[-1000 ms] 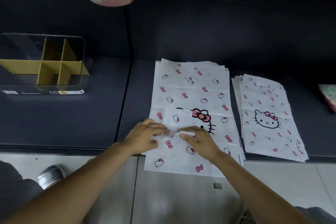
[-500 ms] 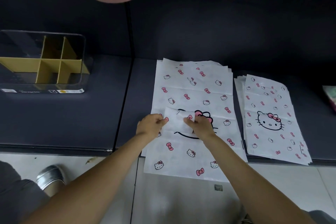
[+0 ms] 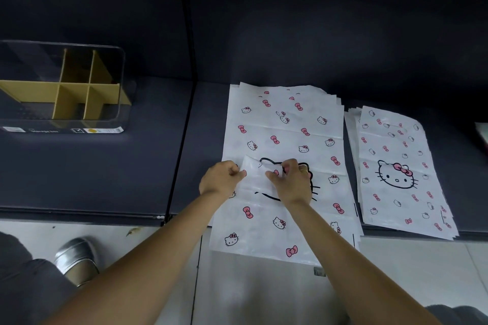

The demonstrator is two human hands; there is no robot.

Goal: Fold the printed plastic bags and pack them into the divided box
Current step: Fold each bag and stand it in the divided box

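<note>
Far to your left on the desk (image 3: pixel 79 166) sits the divided box (image 3: pixel 66 87), its compartments showing nothing inside. Your left hand (image 3: pixel 221 179) and right hand (image 3: pixel 290 182) each pinch the small folded bag (image 3: pixel 254 174) atop the main stack (image 3: pixel 285 126). Slick plastic could spring open if either pinch loosens, or drag the sheet beneath askew. The second stack (image 3: pixel 396 166) lies just beside, right.

Dark worktop (image 3: pixel 92 171) running beneath a dark wall (image 3: pixel 317 42); pale tiled floor (image 3: pixel 250 293) showing below; dim light falling throughout.
</note>
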